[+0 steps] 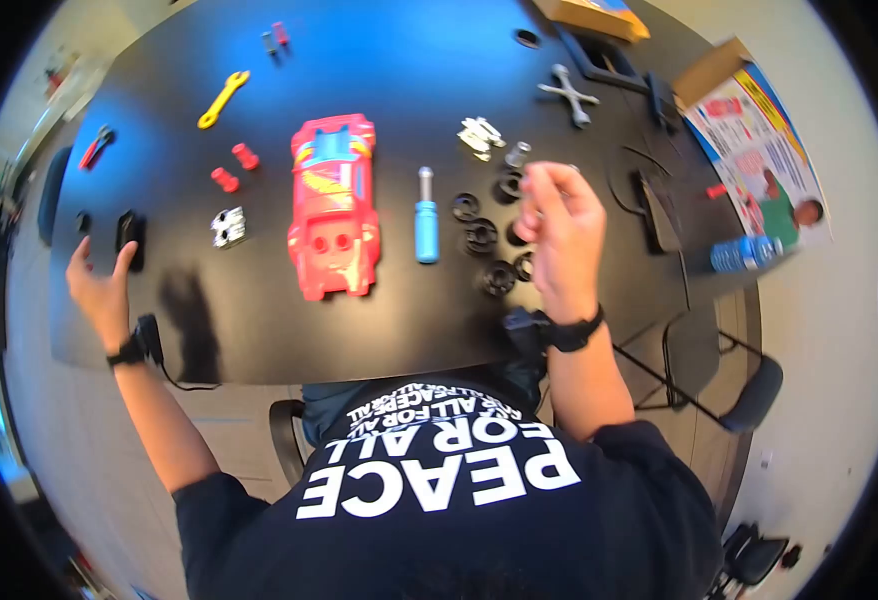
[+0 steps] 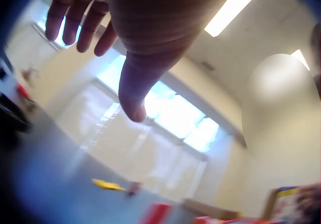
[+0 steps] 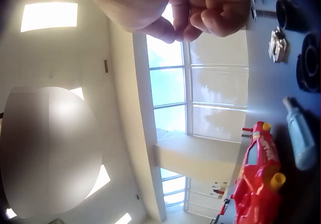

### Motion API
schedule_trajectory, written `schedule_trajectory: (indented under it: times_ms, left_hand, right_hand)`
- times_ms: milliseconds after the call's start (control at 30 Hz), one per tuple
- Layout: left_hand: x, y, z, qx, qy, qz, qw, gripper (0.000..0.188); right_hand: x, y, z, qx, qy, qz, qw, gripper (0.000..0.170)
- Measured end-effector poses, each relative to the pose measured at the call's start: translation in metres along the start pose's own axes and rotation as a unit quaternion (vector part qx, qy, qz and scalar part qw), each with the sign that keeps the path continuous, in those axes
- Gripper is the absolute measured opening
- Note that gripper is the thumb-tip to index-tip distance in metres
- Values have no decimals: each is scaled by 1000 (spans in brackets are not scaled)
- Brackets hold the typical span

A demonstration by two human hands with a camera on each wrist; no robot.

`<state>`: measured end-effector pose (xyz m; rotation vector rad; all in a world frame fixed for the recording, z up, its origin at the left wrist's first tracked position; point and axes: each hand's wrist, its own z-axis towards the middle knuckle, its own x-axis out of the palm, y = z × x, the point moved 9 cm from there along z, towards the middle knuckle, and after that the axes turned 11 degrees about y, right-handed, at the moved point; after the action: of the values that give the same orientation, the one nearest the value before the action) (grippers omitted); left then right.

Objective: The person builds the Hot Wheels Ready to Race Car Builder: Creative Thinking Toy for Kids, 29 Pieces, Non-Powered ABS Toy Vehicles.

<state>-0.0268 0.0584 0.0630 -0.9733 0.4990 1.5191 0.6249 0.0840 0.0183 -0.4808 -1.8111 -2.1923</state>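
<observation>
Currently, the left hand [image 1: 102,290] is held free with thumb and fingers spread apart, gripping nothing, by the near left corner of the table [image 1: 259,335], its thumb just beside a black block [image 1: 126,228]. The right hand [image 1: 564,235] has its fingers bent in towards the thumb; whether they pinch something small, I cannot tell. It partly covers the black wheels [image 1: 480,236], grouped towards the near edge, right of the screwdriver [image 1: 426,232]. Left of that lies the red car [image 1: 334,205], and a yellow wrench [image 1: 224,100] sits towards the far left corner.
</observation>
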Motion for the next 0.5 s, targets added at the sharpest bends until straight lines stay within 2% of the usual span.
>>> schedule_trajectory:
  times_ms: [33, 67, 100, 133, 200, 233, 333, 367, 400, 467, 500]
  left_hand:
    - [-20, -61, -15, -37, 20, -133, 990, 69]
    - [-19, -114, -34, -18, 94, -291, 952, 62]
    - [-25, -179, -57, 56, 159, -367, 915, 60]
    - [-30, -242, -83, 124, 240, -404, 874, 61]
    - [-14, -324, -140, 155, 415, -481, 756, 71]
    - [-3, -352, -165, 167, 465, -511, 703, 68]
    - [17, -409, -215, 156, 643, -531, 529, 51]
    - [25, -414, -222, 132, 621, -546, 546, 38]
    - [25, -418, -228, 132, 622, -545, 546, 38]
    - [31, -420, -235, 0, 627, -653, 424, 32]
    - [37, -417, -236, -11, 617, -663, 423, 31]
  right_hand:
    - [4, 1, 4, -10, -7, 33, 999, 15]
    - [10, 1, 8, -9, -19, 58, 998, 15]
    - [22, 3, 11, -15, -22, 71, 997, 15]
    - [35, 4, 14, -20, -20, 85, 996, 15]
    - [61, 12, 19, -31, -7, 86, 996, 16]
    - [73, 16, 21, -43, 4, 86, 995, 16]
    - [91, 15, 21, -56, 10, 89, 994, 16]
    - [93, 7, 21, -49, 28, 103, 993, 15]
    - [93, 3, 19, -49, 27, 104, 993, 15]
    - [102, 11, 15, -107, 68, -130, 983, 14]
    - [99, 7, 15, -165, 87, -210, 960, 12]
